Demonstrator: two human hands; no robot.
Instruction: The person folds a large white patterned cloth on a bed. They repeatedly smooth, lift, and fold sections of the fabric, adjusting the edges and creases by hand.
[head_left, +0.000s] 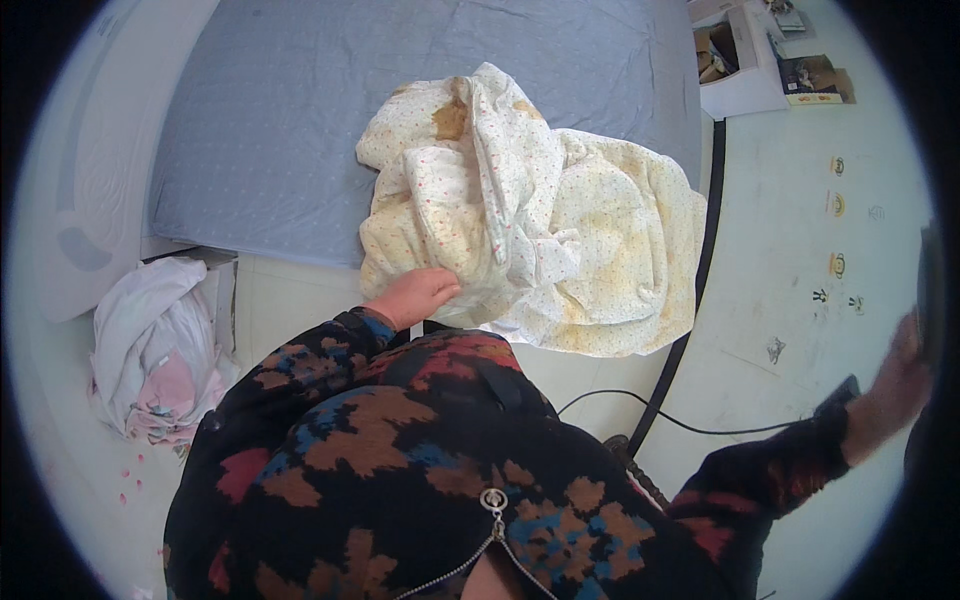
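Note:
A cream quilt (600,215) with a small dotted print lies in a crumpled heap across the bed's near edge. Brown and yellowish stains mark its cloth. My left hand (415,297) is at the quilt's near left edge, its fingers curled closed on the fabric. Far out at the right rim, my right hand (893,385) reaches up along the wall side. It is beside a dark upright object (930,340), cut off by the picture's edge. The fingers of that hand are mostly hidden, so their grip does not show.
A bed with a blue-grey sheet (270,140) stands ahead. A bundle of white and pink cloth (160,345) sits at left, near a pale headboard (110,160). A black cable (690,430) runs at right. White furniture (745,95) with boxes stands at far right.

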